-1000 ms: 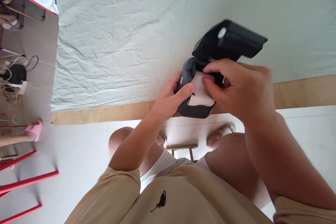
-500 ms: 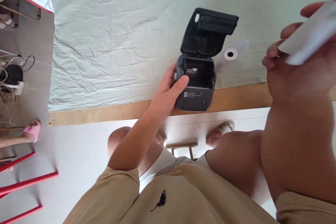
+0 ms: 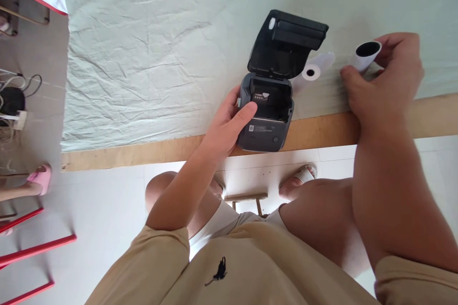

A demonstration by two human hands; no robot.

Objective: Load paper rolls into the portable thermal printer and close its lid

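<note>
A dark grey printer (image 3: 263, 136) stands at the table's front edge, its black lid (image 3: 282, 50) swung up and its compartment exposed. My left hand (image 3: 229, 124) grips the printer's left side, the thumb over the compartment's edge. To the right, my right hand (image 3: 384, 76) is wrapped round a white paper roll (image 3: 361, 61) whose dark hollow core faces up. Between the printer and that hand, a smaller white roll (image 3: 311, 72) with a dark core rests on the cloth, a strip of its paper spread behind it.
A pale green, wrinkled cloth (image 3: 143, 57) covers the table, with a bare wooden edge (image 3: 171, 150) in front. At the left are red metal legs (image 3: 39, 249), cables (image 3: 14, 100) and another person's foot in a pink slipper (image 3: 42, 178).
My right hand has come down and left toward the table with the white roll, which has turned so its core shows. My left hand and the printer have hardly moved.
</note>
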